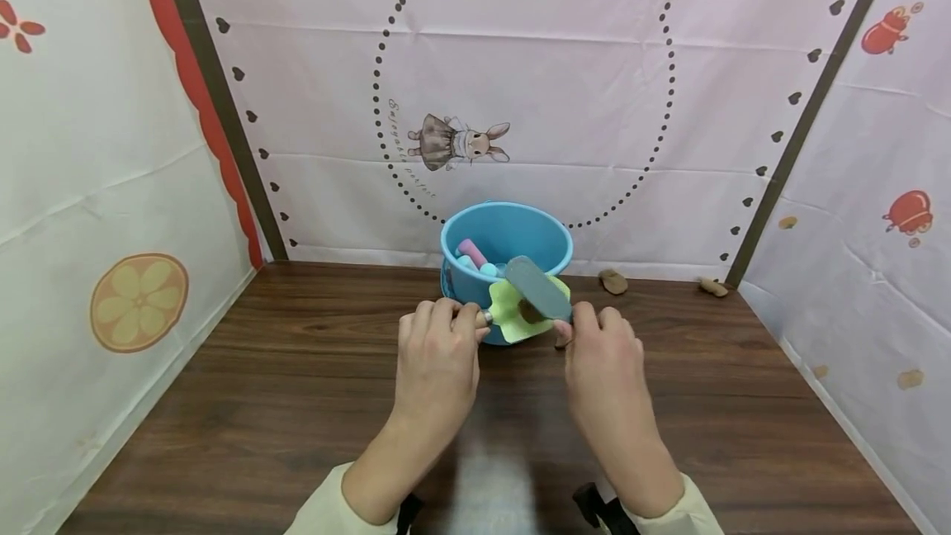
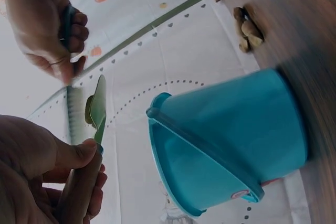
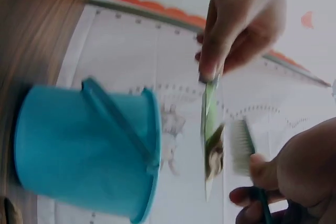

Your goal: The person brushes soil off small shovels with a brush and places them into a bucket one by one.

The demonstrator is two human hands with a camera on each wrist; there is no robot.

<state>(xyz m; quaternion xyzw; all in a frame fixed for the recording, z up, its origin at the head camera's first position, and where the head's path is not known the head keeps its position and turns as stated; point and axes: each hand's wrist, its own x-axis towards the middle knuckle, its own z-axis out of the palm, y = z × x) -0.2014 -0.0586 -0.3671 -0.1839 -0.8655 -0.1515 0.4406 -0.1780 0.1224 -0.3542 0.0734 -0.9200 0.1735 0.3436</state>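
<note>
My left hand (image 1: 438, 357) grips the wooden handle of a small light-green shovel (image 1: 505, 314). On the blade lies a brown, curled piece (image 1: 529, 311), perhaps a dry leaf or shell. A brush with a grey-green back (image 1: 538, 287) is held by my right hand (image 1: 611, 370), bristles toward the blade. In the right wrist view the bristles (image 3: 241, 148) are blurred beside the brown piece. Both tools are raised in front of and above the near rim of a blue bucket (image 2: 236, 140). Pink and light-blue objects (image 1: 471, 253) lie inside it.
More brown pieces lie on the dark wooden table (image 1: 297, 386): one (image 1: 612, 281) right of the bucket, another (image 1: 713, 287) near the back right corner. Part of one shows behind my right hand. Printed cloth walls (image 1: 535, 106) enclose the back and sides.
</note>
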